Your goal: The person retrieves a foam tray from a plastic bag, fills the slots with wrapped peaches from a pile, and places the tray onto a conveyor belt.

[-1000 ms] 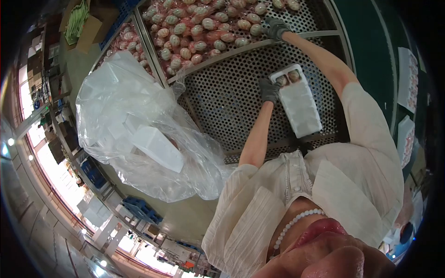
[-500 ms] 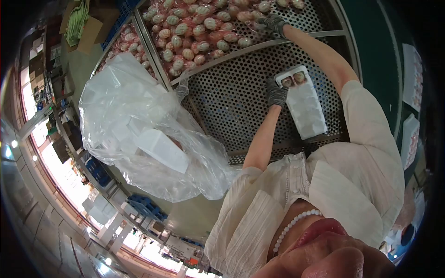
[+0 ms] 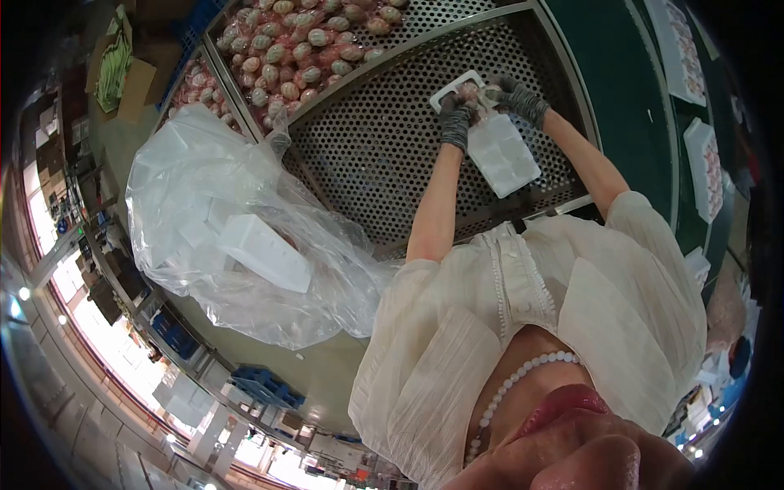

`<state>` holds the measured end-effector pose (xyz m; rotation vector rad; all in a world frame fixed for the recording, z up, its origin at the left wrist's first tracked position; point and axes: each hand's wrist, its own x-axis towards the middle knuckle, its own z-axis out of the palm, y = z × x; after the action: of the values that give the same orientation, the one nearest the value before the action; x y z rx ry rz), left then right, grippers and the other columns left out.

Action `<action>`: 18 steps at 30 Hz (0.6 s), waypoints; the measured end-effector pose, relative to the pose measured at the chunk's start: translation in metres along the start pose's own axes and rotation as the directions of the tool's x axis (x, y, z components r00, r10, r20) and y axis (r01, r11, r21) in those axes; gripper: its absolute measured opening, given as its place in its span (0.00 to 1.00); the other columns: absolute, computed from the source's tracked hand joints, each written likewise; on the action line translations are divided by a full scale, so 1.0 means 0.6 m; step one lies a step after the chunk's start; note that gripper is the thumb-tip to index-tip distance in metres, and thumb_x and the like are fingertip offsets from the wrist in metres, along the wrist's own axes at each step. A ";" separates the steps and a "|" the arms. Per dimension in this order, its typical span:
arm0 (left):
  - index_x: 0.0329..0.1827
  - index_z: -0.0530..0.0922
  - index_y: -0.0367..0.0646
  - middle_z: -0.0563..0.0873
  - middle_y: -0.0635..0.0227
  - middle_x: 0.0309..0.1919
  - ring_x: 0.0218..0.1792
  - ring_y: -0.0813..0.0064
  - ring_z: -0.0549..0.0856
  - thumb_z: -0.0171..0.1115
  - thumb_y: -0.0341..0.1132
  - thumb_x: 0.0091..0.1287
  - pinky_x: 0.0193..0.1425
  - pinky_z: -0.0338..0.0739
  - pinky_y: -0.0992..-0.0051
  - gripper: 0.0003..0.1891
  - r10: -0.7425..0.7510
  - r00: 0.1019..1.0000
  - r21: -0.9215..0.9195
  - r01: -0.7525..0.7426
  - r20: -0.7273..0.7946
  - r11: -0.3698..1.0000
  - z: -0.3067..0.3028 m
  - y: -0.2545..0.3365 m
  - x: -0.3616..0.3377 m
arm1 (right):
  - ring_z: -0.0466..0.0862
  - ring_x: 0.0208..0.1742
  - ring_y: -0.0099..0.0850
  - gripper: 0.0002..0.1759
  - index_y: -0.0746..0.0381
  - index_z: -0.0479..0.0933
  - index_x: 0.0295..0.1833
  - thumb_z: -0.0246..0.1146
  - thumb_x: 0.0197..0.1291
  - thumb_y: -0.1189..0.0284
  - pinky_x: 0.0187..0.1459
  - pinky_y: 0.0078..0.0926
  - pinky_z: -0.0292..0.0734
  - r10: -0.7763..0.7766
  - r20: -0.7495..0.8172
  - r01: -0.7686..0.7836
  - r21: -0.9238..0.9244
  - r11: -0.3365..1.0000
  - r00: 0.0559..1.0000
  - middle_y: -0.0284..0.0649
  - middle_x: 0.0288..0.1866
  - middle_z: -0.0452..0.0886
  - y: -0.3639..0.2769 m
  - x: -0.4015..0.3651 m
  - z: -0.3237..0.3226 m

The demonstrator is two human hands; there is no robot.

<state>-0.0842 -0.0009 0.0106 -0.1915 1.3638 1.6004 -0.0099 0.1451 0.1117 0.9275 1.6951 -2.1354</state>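
A white compartment tray rests at a slant on the perforated metal surface. At its far end, reddish-wrapped round pieces show between my two hands. My left hand, in a grey striped glove, is closed at the left side of that end, its fingers curled against the pieces. From the right, my right hand, gloved alike, pinches at a round piece in clear film over the tray. The fingertips partly cover what each hand holds. The near compartments look bare white.
Many round pieces in clear and red wrap fill the bin beyond a metal divider. A large clear plastic bag with white trays bulges at left. Filled trays sit along the green belt at right. A cardboard box stands far left.
My right hand has come back from the bin of wrapped pieces to the tray. My left hand has shifted from the tray's side to its far end. The view has also shifted.
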 end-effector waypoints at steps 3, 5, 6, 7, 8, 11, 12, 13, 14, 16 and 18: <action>0.24 0.67 0.40 0.73 0.69 0.21 0.20 0.78 0.71 0.54 0.27 0.52 0.23 0.69 0.76 0.05 0.296 0.933 -0.076 -0.316 -0.206 0.946 -0.008 -0.089 0.023 | 0.74 0.36 0.28 0.25 0.61 0.67 0.47 0.64 0.44 0.63 0.36 0.23 0.71 -0.293 -0.150 0.221 -0.371 0.902 0.944 0.38 0.38 0.73 0.061 0.017 0.002; 0.25 0.67 0.39 0.72 0.69 0.21 0.21 0.78 0.71 0.55 0.28 0.52 0.25 0.69 0.76 0.05 0.359 0.910 -0.056 -0.377 -0.209 0.924 -0.002 -0.121 0.026 | 0.74 0.37 0.40 0.21 0.65 0.70 0.40 0.63 0.41 0.65 0.38 0.29 0.71 -0.603 -0.167 0.286 -0.761 0.582 0.780 0.48 0.38 0.73 0.060 0.002 0.016; 0.25 0.68 0.39 0.72 0.69 0.21 0.23 0.79 0.71 0.56 0.29 0.52 0.26 0.69 0.77 0.06 0.423 0.881 -0.041 -0.440 -0.214 0.897 0.005 -0.117 0.020 | 0.74 0.37 0.40 0.21 0.65 0.70 0.40 0.63 0.41 0.65 0.38 0.29 0.71 -0.604 -0.169 0.287 -0.760 0.583 0.779 0.48 0.38 0.73 0.051 -0.008 0.023; 0.25 0.68 0.39 0.72 0.69 0.21 0.23 0.79 0.71 0.56 0.29 0.52 0.26 0.69 0.77 0.06 0.425 0.880 -0.039 -0.442 -0.212 0.896 0.010 -0.112 0.014 | 0.74 0.38 0.42 0.20 0.65 0.70 0.39 0.62 0.41 0.65 0.37 0.31 0.71 -0.682 -0.103 0.233 -0.894 0.382 0.724 0.49 0.38 0.73 0.040 -0.016 0.028; 0.25 0.68 0.39 0.72 0.68 0.22 0.24 0.74 0.71 0.54 0.30 0.53 0.28 0.68 0.73 0.05 0.545 0.819 0.327 -0.473 -0.177 0.818 0.031 -0.078 -0.021 | 0.73 0.39 0.43 0.19 0.64 0.70 0.39 0.61 0.42 0.64 0.37 0.33 0.70 -0.739 -0.017 0.153 -0.975 0.163 0.674 0.49 0.38 0.72 0.035 -0.018 0.032; 0.26 0.70 0.38 0.73 0.64 0.23 0.26 0.64 0.72 0.50 0.30 0.54 0.32 0.67 0.66 0.04 0.693 0.721 0.871 -0.355 0.024 0.339 0.052 -0.024 -0.090 | 0.73 0.39 0.44 0.18 0.63 0.69 0.39 0.59 0.43 0.64 0.37 0.36 0.70 -0.447 0.152 0.250 -0.953 0.169 0.882 0.50 0.37 0.72 0.036 -0.012 0.043; 0.29 0.72 0.37 0.75 0.60 0.27 0.31 0.61 0.74 0.50 0.29 0.52 0.37 0.67 0.66 0.05 0.658 0.753 0.866 -0.337 0.012 0.370 0.048 -0.022 -0.087 | 0.73 0.39 0.44 0.18 0.63 0.69 0.39 0.59 0.43 0.64 0.37 0.36 0.70 -0.450 0.150 0.246 -0.955 0.163 0.880 0.50 0.37 0.72 0.028 -0.009 0.049; 0.31 0.74 0.36 0.77 0.56 0.30 0.35 0.58 0.75 0.51 0.28 0.50 0.41 0.68 0.66 0.08 0.619 0.786 0.860 -0.314 -0.003 0.402 0.045 -0.026 -0.085 | 0.73 0.38 0.44 0.19 0.62 0.70 0.40 0.60 0.42 0.64 0.37 0.35 0.69 -0.441 0.082 0.194 -0.957 0.216 0.894 0.48 0.36 0.71 0.025 -0.009 0.061; 0.31 0.74 0.36 0.77 0.56 0.30 0.35 0.58 0.75 0.51 0.28 0.50 0.41 0.68 0.66 0.08 0.617 0.787 0.858 -0.314 -0.004 0.406 0.038 -0.041 -0.078 | 0.72 0.36 0.44 0.19 0.61 0.70 0.41 0.60 0.42 0.64 0.37 0.34 0.69 -0.425 0.014 0.141 -0.952 0.270 0.905 0.47 0.35 0.70 0.025 -0.011 0.068; 0.34 0.74 0.37 0.77 0.56 0.33 0.37 0.58 0.75 0.51 0.29 0.51 0.44 0.67 0.67 0.09 0.706 0.706 0.816 -0.379 -0.051 0.438 0.024 -0.070 -0.059 | 0.72 0.37 0.44 0.19 0.62 0.69 0.39 0.61 0.41 0.65 0.37 0.35 0.69 -0.304 0.005 0.077 -0.971 0.226 0.953 0.48 0.35 0.70 0.048 0.022 0.061; 0.35 0.74 0.37 0.77 0.55 0.34 0.39 0.58 0.74 0.51 0.30 0.51 0.45 0.67 0.67 0.10 0.726 0.688 0.831 -0.400 -0.006 0.386 0.027 -0.073 -0.063 | 0.73 0.36 0.43 0.19 0.63 0.70 0.39 0.61 0.41 0.64 0.37 0.35 0.68 -0.508 -0.006 0.165 -0.943 0.290 0.861 0.49 0.33 0.72 0.054 0.006 0.049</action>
<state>-0.0256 -0.0138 0.0124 0.6500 2.5471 1.3257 -0.0038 0.1088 0.0874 0.5168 2.9446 -0.7183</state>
